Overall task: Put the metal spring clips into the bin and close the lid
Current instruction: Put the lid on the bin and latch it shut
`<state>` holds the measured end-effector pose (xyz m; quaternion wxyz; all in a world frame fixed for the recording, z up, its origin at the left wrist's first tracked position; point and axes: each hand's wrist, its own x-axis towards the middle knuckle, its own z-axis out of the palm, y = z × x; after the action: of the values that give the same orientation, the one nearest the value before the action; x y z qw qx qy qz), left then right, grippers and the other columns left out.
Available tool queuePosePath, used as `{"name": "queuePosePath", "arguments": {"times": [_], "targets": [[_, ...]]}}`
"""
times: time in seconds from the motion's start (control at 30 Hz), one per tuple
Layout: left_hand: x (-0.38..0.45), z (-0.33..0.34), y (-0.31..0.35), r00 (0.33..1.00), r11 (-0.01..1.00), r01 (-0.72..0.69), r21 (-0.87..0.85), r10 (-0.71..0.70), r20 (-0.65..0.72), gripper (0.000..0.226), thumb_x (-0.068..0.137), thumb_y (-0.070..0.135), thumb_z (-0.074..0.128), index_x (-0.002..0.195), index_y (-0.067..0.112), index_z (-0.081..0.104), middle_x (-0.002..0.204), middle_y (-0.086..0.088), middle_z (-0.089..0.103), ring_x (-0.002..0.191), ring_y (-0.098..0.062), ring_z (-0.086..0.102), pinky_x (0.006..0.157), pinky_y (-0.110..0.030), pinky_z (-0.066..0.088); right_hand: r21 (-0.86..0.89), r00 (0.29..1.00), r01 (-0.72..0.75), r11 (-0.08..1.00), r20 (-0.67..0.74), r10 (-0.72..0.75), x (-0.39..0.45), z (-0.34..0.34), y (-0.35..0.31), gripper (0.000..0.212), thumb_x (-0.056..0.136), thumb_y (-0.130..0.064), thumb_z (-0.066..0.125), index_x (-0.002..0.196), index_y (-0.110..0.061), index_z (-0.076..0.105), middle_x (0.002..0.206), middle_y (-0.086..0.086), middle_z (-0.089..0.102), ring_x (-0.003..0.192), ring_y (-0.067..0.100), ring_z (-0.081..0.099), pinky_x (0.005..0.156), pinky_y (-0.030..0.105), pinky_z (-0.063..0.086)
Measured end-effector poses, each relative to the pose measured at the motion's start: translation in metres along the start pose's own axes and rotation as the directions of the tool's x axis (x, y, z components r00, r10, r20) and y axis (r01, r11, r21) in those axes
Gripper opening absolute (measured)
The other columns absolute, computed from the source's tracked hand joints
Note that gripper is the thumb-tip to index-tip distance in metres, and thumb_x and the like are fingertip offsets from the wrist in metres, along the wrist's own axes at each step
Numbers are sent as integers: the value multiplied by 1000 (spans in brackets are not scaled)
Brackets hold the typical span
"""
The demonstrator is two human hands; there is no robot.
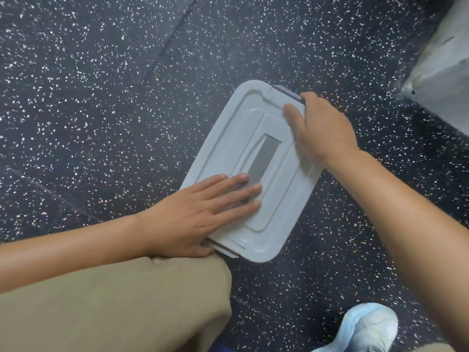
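A pale grey plastic bin stands on the dark speckled floor, and its lid [274,199] lies flat over it, so the inside and any spring clips are hidden. The lid has a grey recessed handle [262,158] along its middle. My left hand [203,212] rests flat on the lid's near end, fingers spread over the handle, thumb at the near latch [224,251]. My right hand [319,128] presses on the far end: the thumb lies on the lid and the fingers curl over the edge onto the purple-grey far latch [286,93].
My knee in tan trousers [114,301] is just beside the bin's near corner. A shoe in a blue cover [368,326] stands at the lower right. A grey block or wall base [441,72] fills the upper right corner. Speckled floor [101,97] surrounds the bin.
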<state>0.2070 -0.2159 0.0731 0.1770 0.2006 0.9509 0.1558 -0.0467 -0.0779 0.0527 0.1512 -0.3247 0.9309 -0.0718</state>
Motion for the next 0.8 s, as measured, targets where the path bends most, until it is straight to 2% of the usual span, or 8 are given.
{"name": "queuePosePath", "arguments": {"times": [0.1, 0.2, 0.37, 0.47, 0.57, 0.7, 0.8], "targets": [[2, -1, -2, 999, 1000, -16, -15, 15, -29, 98, 77, 50, 61, 158, 16, 18, 167, -6, 5, 153, -30, -4, 121, -49, 15, 58, 1000, -12, 998, -12, 13, -1, 4, 4, 59, 99, -59, 28, 131, -12, 45, 120, 13, 58, 102, 35, 56, 75, 42, 40], [4, 2, -1, 998, 998, -42, 40, 44, -47, 90, 78, 46, 60, 154, 8, 31, 165, -13, 16, 151, -41, 4, 118, -55, 18, 104, 998, -16, 994, -60, 22, -1, 7, 4, 56, 98, -58, 33, 128, -12, 46, 121, 10, 58, 106, 32, 54, 76, 41, 40], [4, 11, -1, 992, 984, -98, 147, 109, -69, 78, 88, 44, 55, 148, -2, 39, 160, -22, 25, 144, -55, 14, 111, -66, 23, 183, 965, 21, 983, -260, 28, -10, 14, -2, 46, 96, -52, 47, 117, -12, 53, 112, 2, 61, 101, 23, 55, 76, 34, 38], [4, 14, -5, 988, 978, -114, 175, 131, -87, 75, 91, 46, 54, 147, -2, 41, 159, -22, 27, 143, -56, 18, 110, -67, 26, 204, 950, 24, 979, -310, 42, -13, 16, -5, 46, 94, -52, 51, 115, -12, 56, 110, 1, 62, 99, 22, 57, 78, 34, 41], [4, 17, -6, 985, 974, -125, 187, 144, -93, 74, 93, 48, 52, 148, -1, 41, 159, -20, 28, 144, -54, 17, 110, -66, 27, 204, 930, 55, 977, -366, 24, -14, 17, -4, 43, 93, -51, 53, 107, -11, 58, 101, 2, 62, 90, 23, 57, 73, 33, 40], [3, 13, -10, 989, 987, -116, 114, 125, -78, 77, 92, 53, 54, 150, 5, 39, 161, -13, 26, 148, -47, 13, 114, -61, 25, 196, 921, 63, 979, -388, 18, -14, 18, -2, 40, 93, -50, 55, 105, -13, 58, 99, 1, 60, 88, 21, 55, 69, 28, 34], [7, 2, -11, 993, 992, -107, 70, 110, -41, 75, 87, 55, 58, 147, 11, 47, 159, -7, 35, 147, -43, 20, 113, -56, 29, 221, 925, 56, 974, -379, 33, -15, 17, -2, 37, 93, -50, 54, 106, -15, 57, 100, -2, 58, 90, 19, 53, 68, 29, 36]]}}
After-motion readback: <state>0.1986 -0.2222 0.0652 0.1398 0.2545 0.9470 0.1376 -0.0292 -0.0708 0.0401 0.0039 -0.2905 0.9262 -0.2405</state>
